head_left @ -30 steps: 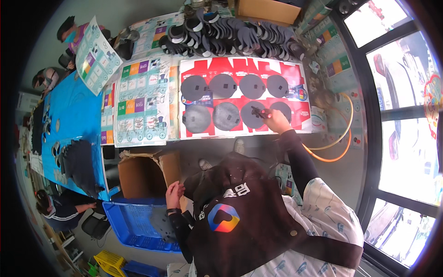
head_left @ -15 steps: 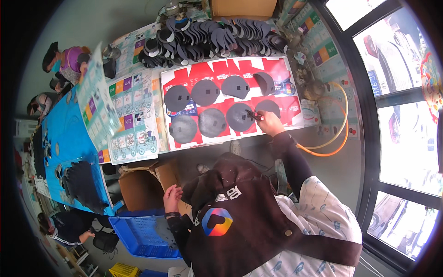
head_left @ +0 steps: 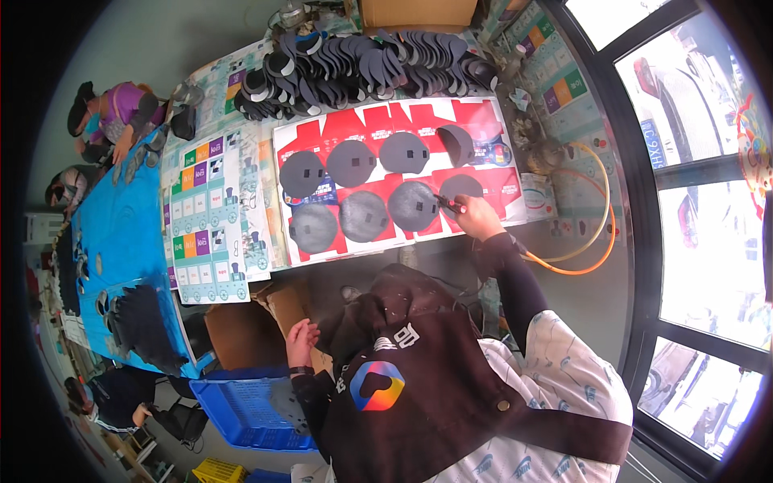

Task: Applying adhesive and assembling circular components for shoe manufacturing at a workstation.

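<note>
My right hand (head_left: 480, 218) is closed around a small dark spray gun (head_left: 452, 204). Its tip is at the right edge of a dark grey round piece (head_left: 412, 207) in the near row. Two rows of such pieces lie on a red and white printed cardboard sheet (head_left: 322, 130), most with a small black square patch. The near-left pieces (head_left: 364, 216) look paler and speckled. Partly behind my right hand lies another piece (head_left: 461, 186). My left hand (head_left: 302, 341) hangs in the air over the floor beside the table, empty, fingers loosely apart.
Stacks of curved grey pieces (head_left: 378, 64) fill the table's far side. Yellow and orange hoses (head_left: 564, 263) loop at the right. Printed sheets (head_left: 211, 233) lie left of the cardboard. A blue crate (head_left: 241, 419) and open carton (head_left: 241, 334) stand below. People work at a blue table (head_left: 121, 233).
The near-row piece by the spray gun has turned from plain dark to pale and speckled. At the left, a raised printed sheet has come down flat. My left hand has hardly moved.
</note>
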Tool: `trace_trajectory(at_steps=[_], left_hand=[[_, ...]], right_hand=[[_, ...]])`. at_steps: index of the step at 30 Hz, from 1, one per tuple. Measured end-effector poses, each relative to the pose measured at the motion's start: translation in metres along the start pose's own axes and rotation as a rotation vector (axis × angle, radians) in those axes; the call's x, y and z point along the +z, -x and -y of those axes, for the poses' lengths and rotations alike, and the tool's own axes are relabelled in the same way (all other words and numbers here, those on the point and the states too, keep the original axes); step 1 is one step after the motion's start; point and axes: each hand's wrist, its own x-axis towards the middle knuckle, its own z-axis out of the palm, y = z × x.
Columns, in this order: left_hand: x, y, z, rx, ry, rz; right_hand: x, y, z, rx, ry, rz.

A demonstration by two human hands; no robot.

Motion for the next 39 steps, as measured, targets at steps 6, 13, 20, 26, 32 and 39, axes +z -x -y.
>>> trace_trajectory(at_steps=[6,13,20,26,32,39], left_hand=[[0.006,-0.005,-0.009,0.000,-0.028,0.019],[-0.008,-0.009,-0.009,0.001,-0.017,0.021],[-0.008,-0.005,-0.012,-0.001,-0.018,0.015],[-0.010,-0.003,-0.014,0.004,0.009,-0.002],[-0.014,-0.006,-0.003,-0.030,-0.030,0.005],[-0.003,-0.015,-0.010,-0.018,-0.030,0.056]], right_hand=[[0.010,0.012,0.013,-0.009,-0.238,0.087],[0.019,0.012,0.003,0.065,-0.129,-0.101],[0.028,0.000,0.021,-0.003,-0.268,-0.030],[0.011,-0.001,0.012,-0.078,-0.025,0.260],[0.006,-0.001,0.023,-0.107,-0.158,0.000],[-0.014,0.002,-0.019,-0.005,-0.034,0.106]])
